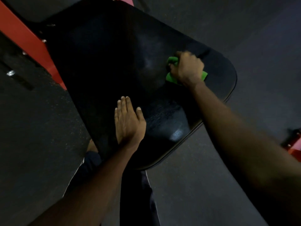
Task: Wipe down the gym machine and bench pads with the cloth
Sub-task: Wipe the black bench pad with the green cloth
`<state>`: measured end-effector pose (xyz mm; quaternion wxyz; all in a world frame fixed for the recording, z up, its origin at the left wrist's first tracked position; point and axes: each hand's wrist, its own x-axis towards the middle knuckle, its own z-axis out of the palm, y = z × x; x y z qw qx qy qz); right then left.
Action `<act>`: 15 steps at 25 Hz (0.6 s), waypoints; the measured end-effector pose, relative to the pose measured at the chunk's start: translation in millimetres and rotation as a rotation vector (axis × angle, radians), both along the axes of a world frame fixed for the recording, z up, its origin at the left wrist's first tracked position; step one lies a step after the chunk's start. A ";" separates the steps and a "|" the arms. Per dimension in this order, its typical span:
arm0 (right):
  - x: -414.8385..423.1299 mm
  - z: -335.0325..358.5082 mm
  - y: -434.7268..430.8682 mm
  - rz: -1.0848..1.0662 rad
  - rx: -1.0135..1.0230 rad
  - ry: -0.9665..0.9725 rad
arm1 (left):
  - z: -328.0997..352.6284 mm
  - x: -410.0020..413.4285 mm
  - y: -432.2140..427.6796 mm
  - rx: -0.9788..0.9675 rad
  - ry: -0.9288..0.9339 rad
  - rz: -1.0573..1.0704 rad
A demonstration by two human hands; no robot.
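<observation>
A wide black bench pad fills the middle of the head view, tilted away to the upper left. My right hand grips a bunched green cloth and presses it on the pad near its right edge; most of the cloth is hidden under the hand. My left hand lies flat on the pad near its front edge, fingers straight and together. A dull sheen shows on the pad's front right corner.
A red machine frame runs along the pad's left side with bolts on it. Dark speckled rubber floor surrounds the bench. Another red frame part shows at the right edge. My dark trouser leg stands below the pad.
</observation>
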<state>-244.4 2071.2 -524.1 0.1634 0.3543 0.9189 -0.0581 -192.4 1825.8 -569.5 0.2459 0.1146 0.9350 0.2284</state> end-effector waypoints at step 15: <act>-14.4 -4.9 63.8 0.016 -0.036 0.049 | 1.6 1.8 2.9 -0.026 0.014 0.011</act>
